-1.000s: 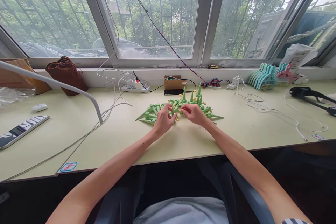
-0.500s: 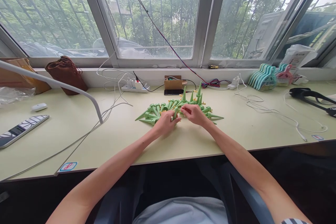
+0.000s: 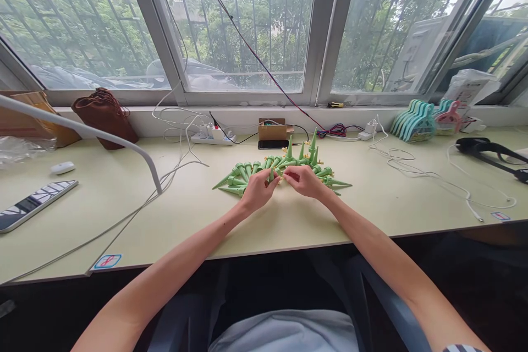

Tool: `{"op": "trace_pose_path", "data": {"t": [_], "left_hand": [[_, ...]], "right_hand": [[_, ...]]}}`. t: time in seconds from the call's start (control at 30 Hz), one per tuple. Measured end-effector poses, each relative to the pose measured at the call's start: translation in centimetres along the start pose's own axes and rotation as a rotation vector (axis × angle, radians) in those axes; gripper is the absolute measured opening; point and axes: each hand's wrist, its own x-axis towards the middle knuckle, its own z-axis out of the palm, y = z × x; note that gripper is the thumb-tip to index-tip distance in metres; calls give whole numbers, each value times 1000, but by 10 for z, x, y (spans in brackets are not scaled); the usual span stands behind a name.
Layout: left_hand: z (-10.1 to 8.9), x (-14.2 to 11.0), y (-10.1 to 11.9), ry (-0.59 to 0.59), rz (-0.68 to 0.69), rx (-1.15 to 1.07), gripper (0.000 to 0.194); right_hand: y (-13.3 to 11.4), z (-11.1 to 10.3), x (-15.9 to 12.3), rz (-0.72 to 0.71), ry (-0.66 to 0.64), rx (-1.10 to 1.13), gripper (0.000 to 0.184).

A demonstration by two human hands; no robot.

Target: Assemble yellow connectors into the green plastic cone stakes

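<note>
My left hand (image 3: 256,191) is closed around a green plant watering spike (image 3: 271,175), mostly covered by the fingers. A small yellow valve (image 3: 281,177) shows between the two hands. Pinched fingertips of my right hand (image 3: 306,180) meet this valve at its right side. Behind and beside both hands lies a pile of similar green spikes (image 3: 238,170), several with yellow valves. Some upright green spikes (image 3: 312,146) stand at the back right of the pile.
Along the back of the desk (image 3: 256,231) are a power strip (image 3: 212,139), a cardboard box (image 3: 272,131) and a phone (image 3: 273,144). Teal hangers (image 3: 412,121) and loose white cables (image 3: 429,170) lie to the right. A grey curved tube (image 3: 124,140) crosses the left side.
The green spike in my left hand has turned and shifted slightly left, and my left fingers have closed in. The yellow valve now shows between the hands. My right hand has barely moved.
</note>
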Motion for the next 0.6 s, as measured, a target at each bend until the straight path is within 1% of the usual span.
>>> {"op": "trace_pose_path", "data": {"t": [0.3,0.6], "left_hand": [[-1,-2,7,35,-67,-92,20],[0,-1,3,52,-52,-70,19]], "right_hand": [[2,2,-1,-15,-32,27,22],[0,2,-1,3,-31,52,23]]}}
